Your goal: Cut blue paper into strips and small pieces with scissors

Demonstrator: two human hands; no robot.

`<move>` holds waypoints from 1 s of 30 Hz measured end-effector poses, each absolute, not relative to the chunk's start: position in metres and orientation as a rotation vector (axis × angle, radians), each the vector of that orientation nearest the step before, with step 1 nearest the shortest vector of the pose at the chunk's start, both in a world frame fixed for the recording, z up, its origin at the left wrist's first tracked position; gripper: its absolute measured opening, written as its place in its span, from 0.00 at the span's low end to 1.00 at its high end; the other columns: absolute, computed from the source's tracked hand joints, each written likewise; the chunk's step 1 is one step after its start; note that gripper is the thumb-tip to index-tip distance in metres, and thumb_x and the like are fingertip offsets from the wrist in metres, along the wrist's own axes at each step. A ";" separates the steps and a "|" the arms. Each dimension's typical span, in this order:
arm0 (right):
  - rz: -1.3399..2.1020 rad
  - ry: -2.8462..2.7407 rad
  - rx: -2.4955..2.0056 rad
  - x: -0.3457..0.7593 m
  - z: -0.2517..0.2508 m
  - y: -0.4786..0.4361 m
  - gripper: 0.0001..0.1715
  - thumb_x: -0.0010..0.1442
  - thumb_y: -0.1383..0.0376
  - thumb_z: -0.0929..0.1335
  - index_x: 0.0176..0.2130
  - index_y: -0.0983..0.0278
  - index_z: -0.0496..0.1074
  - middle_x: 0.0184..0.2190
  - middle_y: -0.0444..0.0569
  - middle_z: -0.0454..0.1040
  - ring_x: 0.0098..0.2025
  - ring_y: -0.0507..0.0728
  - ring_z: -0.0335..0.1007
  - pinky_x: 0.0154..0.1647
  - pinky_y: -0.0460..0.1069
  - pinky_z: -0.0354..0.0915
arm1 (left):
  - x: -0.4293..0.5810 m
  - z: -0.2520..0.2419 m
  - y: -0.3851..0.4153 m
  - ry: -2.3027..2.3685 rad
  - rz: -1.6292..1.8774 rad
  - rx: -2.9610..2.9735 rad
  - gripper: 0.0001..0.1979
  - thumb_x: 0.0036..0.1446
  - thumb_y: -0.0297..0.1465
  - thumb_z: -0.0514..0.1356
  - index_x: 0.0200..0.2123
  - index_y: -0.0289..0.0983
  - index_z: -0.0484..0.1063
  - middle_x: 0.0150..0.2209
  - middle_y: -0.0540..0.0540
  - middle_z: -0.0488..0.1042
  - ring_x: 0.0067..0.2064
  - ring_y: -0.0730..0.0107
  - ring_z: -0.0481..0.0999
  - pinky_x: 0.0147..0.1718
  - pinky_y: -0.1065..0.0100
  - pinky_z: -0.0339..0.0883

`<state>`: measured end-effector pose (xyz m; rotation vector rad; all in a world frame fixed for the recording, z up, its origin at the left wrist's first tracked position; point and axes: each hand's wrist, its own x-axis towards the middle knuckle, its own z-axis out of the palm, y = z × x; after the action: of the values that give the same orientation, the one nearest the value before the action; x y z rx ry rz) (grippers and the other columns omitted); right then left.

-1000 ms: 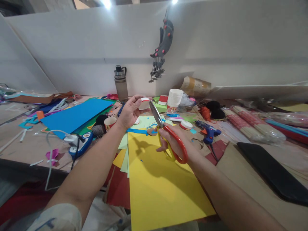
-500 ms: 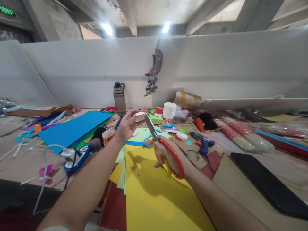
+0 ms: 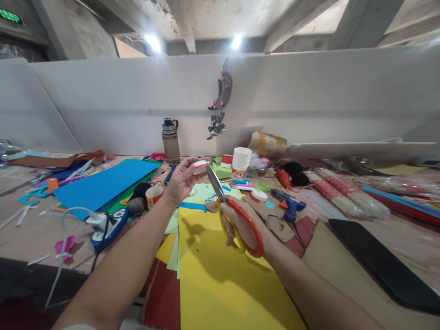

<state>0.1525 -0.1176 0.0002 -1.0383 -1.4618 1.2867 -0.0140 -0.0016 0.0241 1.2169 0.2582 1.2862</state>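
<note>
Between the fingers of my left hand is a short, curved white piece with a red edge, which looks like a cut part of a paper cup. My right hand grips the red and yellow handles of a pair of scissors. The scissor blades point up and away, and their tips meet the right end of the white and red piece. Both hands are raised above a large yellow sheet, where their shadows fall.
Blue card lies at left, near a power strip and a paper cup. A bottle and stacked white cups stand behind. To the right are a blue glue gun and a black slab.
The fingers of my right hand have curled closer around the lower scissor handle. My left hand and the white and red piece stay almost where they were.
</note>
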 end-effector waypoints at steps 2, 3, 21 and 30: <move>1.293 -1.455 -1.047 0.153 -0.001 -0.118 0.20 0.61 0.47 0.62 0.32 0.62 0.61 0.16 0.35 0.59 0.14 0.48 0.60 0.14 0.45 0.67 | -0.014 0.024 -0.002 0.255 1.287 1.214 0.13 0.51 0.35 0.66 0.39 0.36 0.71 0.49 0.38 0.76 0.52 0.59 0.75 0.51 0.58 0.68; 1.300 -1.449 -1.051 0.153 -0.001 -0.118 0.20 0.61 0.47 0.62 0.32 0.62 0.61 0.16 0.35 0.60 0.14 0.48 0.60 0.14 0.45 0.67 | -0.014 0.024 -0.002 0.255 1.287 1.218 0.13 0.51 0.35 0.66 0.39 0.36 0.71 0.49 0.38 0.76 0.52 0.59 0.75 0.51 0.58 0.68; 1.302 -1.395 -1.126 0.150 0.007 -0.123 0.21 0.59 0.47 0.63 0.31 0.62 0.62 0.15 0.34 0.60 0.10 0.47 0.59 0.09 0.42 0.60 | -0.011 0.020 -0.001 0.218 1.298 1.208 0.12 0.52 0.34 0.66 0.39 0.36 0.71 0.50 0.38 0.75 0.54 0.59 0.73 0.53 0.58 0.66; 1.274 -1.346 -0.999 0.153 0.003 -0.119 0.20 0.60 0.47 0.63 0.33 0.61 0.61 0.14 0.34 0.60 0.11 0.48 0.58 0.11 0.45 0.64 | -0.012 0.023 0.000 0.249 1.359 1.103 0.13 0.54 0.38 0.63 0.41 0.39 0.70 0.48 0.43 0.76 0.53 0.58 0.74 0.50 0.55 0.70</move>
<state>0.1531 -0.1193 0.0033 -0.9986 -1.3457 1.2742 -0.0123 0.0004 0.0233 1.1030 0.2493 1.3594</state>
